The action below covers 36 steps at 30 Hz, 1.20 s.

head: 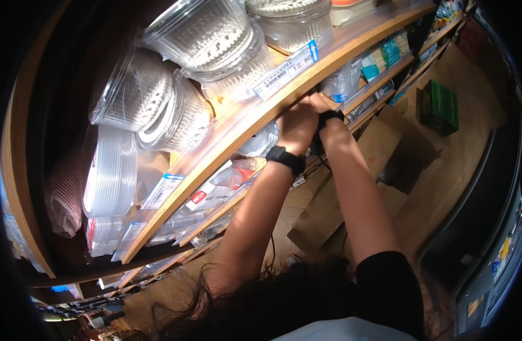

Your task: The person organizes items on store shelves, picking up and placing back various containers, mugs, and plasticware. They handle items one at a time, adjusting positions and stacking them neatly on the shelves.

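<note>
Both of my arms reach into a lower shelf level, under the wooden shelf edge (pixel 227 143). My left hand (pixel 297 121), with a black band at the wrist, goes in beside a clear plastic-wrapped item (pixel 261 140); its fingers are hidden by the shelf. Close against it, my right hand (pixel 317 102), also with a black wristband, is mostly hidden under the same edge. Right of the hands stands a stack of clear plastic cups or containers (pixel 342 83). Whatever the fingers touch cannot be seen.
Wrapped clear plastic containers (pixel 210 38) and a stack of plastic lids or plates (pixel 111 170) fill the upper shelf, which bears price tags (pixel 286 70). An open cardboard box (pixel 380 140) and a green box (pixel 444 106) stand on the floor at the right, near a dark curved-looking edge (pixel 470 192).
</note>
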### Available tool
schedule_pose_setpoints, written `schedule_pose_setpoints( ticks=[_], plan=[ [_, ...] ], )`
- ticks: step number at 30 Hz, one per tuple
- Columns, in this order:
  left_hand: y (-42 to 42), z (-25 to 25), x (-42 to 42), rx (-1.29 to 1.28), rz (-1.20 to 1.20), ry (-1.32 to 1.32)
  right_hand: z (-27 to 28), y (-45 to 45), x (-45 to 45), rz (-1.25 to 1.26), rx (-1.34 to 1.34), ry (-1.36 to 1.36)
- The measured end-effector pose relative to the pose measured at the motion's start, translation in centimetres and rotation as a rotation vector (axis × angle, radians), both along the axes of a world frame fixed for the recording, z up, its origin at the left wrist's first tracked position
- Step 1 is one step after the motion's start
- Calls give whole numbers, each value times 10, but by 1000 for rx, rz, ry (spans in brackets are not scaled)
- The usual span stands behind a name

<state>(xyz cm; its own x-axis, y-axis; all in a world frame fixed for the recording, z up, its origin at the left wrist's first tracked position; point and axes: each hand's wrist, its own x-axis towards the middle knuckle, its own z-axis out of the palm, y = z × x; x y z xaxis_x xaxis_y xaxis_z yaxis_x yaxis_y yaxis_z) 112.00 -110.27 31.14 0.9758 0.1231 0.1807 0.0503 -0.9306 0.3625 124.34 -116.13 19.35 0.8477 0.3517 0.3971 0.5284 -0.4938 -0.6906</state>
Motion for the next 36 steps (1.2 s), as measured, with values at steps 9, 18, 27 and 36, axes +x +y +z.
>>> schedule_pose_setpoints(
  ticks=[9, 18, 27, 36],
  plan=[
    [-2, 4, -12, -27, 12, -248, 3, 5, 11, 147, -166, 42],
    [-3, -2, -28, 126, -92, -457, 1, -30, -3, 166, -249, -22],
    [-26, -17, -33, -10, -149, -482, 2, -70, -2, 139, -341, -47],
    [-3, -25, -98, -259, -223, -399, 14, -68, 40, 141, -445, -142]
  ],
)
